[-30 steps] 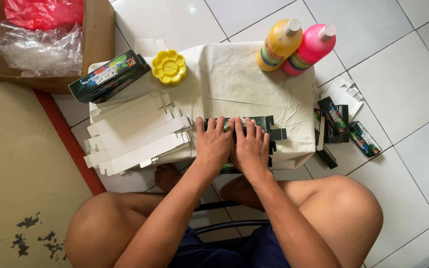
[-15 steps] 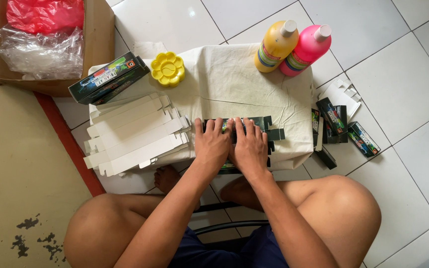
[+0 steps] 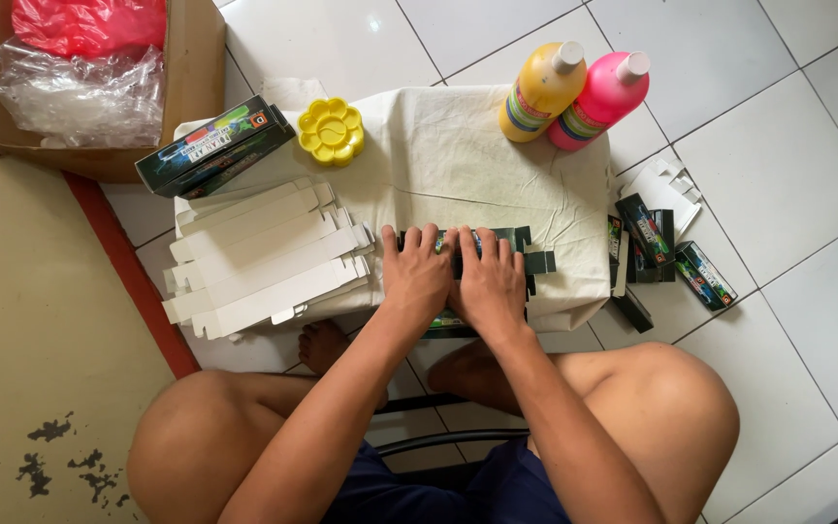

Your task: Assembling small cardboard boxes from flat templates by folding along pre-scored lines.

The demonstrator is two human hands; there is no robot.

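My left hand (image 3: 417, 274) and my right hand (image 3: 489, 281) lie side by side, palms down, pressing on a flat dark carton blank (image 3: 531, 254) near the front edge of a small table covered with a cream cloth (image 3: 458, 155). Only the carton's ends and flaps show past my fingers. A stack of flat white carton blanks (image 3: 264, 260) lies fanned out just left of my left hand. Both hands touch the dark carton; neither lifts it.
A yellow flower-shaped palette (image 3: 331, 129) and a dark long box (image 3: 213, 146) sit at the back left. A yellow bottle (image 3: 539, 92) and a pink bottle (image 3: 601, 98) stand at the back right. Several small dark boxes (image 3: 666, 250) lie on the white floor tiles. A cardboard box (image 3: 99, 82) holds plastic bags.
Both hands stay pressed on the dark carton; they have hardly shifted. The view has moved very slightly.
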